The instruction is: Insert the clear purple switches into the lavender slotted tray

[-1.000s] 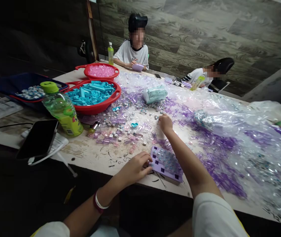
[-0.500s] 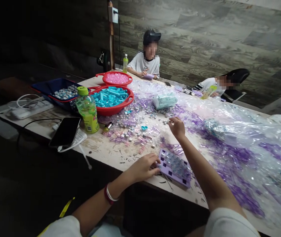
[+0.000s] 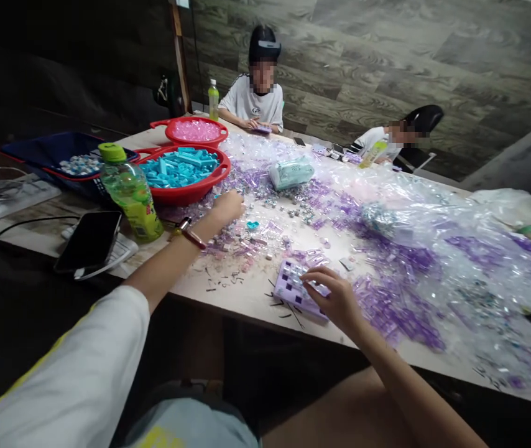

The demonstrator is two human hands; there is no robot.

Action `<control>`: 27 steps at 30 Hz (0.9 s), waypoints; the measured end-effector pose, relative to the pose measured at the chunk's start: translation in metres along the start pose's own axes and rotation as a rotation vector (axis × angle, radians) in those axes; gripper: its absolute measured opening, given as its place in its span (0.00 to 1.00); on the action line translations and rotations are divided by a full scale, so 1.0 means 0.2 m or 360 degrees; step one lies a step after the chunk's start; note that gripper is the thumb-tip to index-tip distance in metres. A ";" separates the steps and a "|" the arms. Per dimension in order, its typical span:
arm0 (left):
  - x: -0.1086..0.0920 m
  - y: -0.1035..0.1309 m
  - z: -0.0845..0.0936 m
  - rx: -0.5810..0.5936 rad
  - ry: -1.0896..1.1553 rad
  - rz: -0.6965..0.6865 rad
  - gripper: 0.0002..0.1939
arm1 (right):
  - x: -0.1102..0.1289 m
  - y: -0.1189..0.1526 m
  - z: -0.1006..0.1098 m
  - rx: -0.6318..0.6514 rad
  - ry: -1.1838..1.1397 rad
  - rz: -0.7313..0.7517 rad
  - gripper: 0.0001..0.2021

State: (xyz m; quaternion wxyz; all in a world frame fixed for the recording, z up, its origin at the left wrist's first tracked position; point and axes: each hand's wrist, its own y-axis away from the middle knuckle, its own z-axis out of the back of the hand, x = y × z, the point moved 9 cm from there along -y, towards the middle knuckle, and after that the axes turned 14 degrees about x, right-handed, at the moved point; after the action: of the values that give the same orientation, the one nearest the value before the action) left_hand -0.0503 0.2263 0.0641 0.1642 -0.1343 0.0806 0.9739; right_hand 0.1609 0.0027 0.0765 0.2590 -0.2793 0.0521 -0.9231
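Note:
My left hand (image 3: 229, 208) reaches across the table to the loose small parts beside the red basket of turquoise pieces (image 3: 179, 168). Its fingers are blurred and partly hidden, so what they hold does not show. Near the front edge lies a purple tray (image 3: 288, 289) with square dark holes and clear, glittery pieces on top. Over its right part is my right hand (image 3: 335, 295), thumb and fingertips brought close together at the pieces; anything between them is too small to make out. A turquoise heart-shaped piece (image 3: 252, 225) lies between my hands.
Left are a green-capped bottle (image 3: 137, 205), a phone (image 3: 91, 239), a power strip (image 3: 9, 196) and a blue basket (image 3: 46, 152). Behind stand a red basket of pink pieces (image 3: 195, 130) and a wipes pack (image 3: 291, 173). Purple clear parts (image 3: 400, 298) cover the right. Two people sit opposite.
My left hand has left the tray and moved forward and left to the loose parts. My right hand has come back from the scattered pieces to the tray. The view has shifted.

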 end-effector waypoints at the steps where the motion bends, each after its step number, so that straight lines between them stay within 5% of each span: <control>1: 0.03 -0.07 -0.02 0.0025 -0.0017 0.0013 0.11 | 0.00 0.01 -0.02 -0.0010 -0.0002 -0.0003 0.06; 8: 0.13 -0.20 -0.10 -0.0005 -0.0031 0.0013 0.10 | 0.01 0.03 -0.14 0.0109 0.0072 -0.0038 0.08; 14: 0.11 -0.14 0.01 -0.0247 0.0056 -0.0063 0.18 | 0.02 0.05 -0.13 0.0185 0.0090 -0.0020 0.07; 17: -0.03 -0.05 0.06 -0.0353 0.0189 -0.0249 0.17 | 0.05 0.07 -0.11 0.0239 0.0208 0.0016 0.06; 20: -0.25 0.11 0.05 -0.0340 0.0619 -0.0692 0.13 | 0.06 0.08 -0.12 0.0303 0.0286 0.0033 0.09; 23: -0.45 0.28 -0.04 -0.0141 0.1072 -0.1024 0.09 | 0.07 0.08 -0.12 0.0298 0.0305 0.0054 0.09; 27: -0.58 0.40 -0.22 0.0272 0.1496 -0.1185 0.08 | 0.04 0.09 -0.13 0.0240 0.0261 -0.0020 0.05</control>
State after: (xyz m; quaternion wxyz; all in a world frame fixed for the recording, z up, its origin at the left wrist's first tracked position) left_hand 0.0375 0.1076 0.0651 0.4509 -0.5555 0.1700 0.6776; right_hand 0.1488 -0.0191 0.0545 0.2683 -0.1829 0.0018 -0.9458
